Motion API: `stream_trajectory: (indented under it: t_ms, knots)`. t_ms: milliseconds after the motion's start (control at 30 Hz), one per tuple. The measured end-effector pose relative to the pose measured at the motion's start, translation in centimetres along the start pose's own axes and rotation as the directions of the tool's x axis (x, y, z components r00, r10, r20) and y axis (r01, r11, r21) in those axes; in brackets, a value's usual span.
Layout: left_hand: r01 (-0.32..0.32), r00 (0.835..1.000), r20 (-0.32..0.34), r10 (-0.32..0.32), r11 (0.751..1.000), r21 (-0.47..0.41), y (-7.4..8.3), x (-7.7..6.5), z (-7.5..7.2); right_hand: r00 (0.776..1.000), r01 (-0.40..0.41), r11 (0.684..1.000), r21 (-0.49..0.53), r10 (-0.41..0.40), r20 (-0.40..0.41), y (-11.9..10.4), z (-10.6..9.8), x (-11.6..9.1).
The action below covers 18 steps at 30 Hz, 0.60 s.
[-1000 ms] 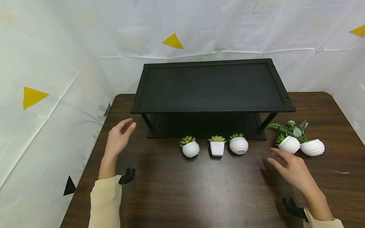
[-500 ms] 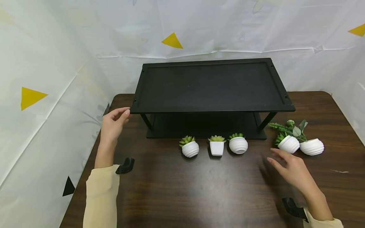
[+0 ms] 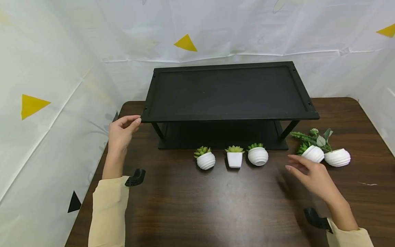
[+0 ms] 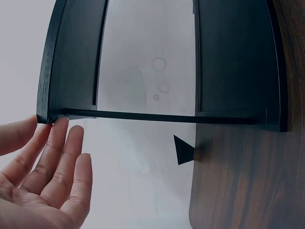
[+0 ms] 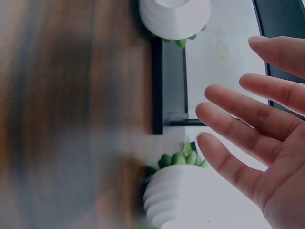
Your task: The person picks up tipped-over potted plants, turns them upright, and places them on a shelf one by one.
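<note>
My left hand point(image 3: 119, 133) is at the front left corner of a black two-tier shelf point(image 3: 228, 92). In the left wrist view, its thumb point(image 4: 19, 134) and fingertips point(image 4: 58, 125) pinch the end of the upper board. My right hand point(image 3: 314, 175) holds nothing; its fingers are spread and relaxed in the right wrist view. It hovers over the table just in front of a tilted white pot with a succulent point(image 3: 313, 154). Behind that pot lies another white pot point(image 3: 337, 157) with long leafy stems.
Three small potted succulents stand in a row before the shelf: a ribbed round pot point(image 3: 206, 161), a square pot point(image 3: 235, 160) and a round pot point(image 3: 258, 156). The dark wooden table point(image 3: 228, 206) meets white sheeting point(image 3: 61, 144) at the left and back.
My left hand has moved forward and left to the shelf's corner and taken hold of it. The right hand has shifted only slightly forward and left; the pots have stayed put.
</note>
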<state>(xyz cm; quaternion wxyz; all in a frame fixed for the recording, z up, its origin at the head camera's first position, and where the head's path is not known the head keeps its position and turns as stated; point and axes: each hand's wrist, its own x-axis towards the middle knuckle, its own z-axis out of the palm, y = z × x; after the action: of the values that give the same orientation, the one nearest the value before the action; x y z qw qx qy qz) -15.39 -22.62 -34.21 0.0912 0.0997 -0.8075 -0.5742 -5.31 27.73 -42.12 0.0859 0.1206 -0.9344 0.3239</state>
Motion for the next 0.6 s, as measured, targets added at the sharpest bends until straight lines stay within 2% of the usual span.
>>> stream_trajectory:
  t_ms: [233, 367, 600]
  knots:
    - [0.011, 1.000, 0.009, -0.011, 1.000, 0.007, 0.0, 0.1, 0.1, 0.998, 0.014, 0.999, 0.035, -0.016, 0.059, -0.6, -0.1, 1.6]
    - [0.007, 1.000, 0.005, -0.007, 1.000, -0.016, 0.1, 0.1, 0.1, 0.997, 0.041, 0.998, 0.045, -0.043, 0.058, -0.8, -0.4, 2.2]
    - [0.018, 1.000, 0.007, -0.018, 0.998, -0.066, 0.1, 0.1, 0.0, 0.996, 0.022, 0.999, 0.025, -0.024, 0.087, -0.4, -1.2, 2.7]
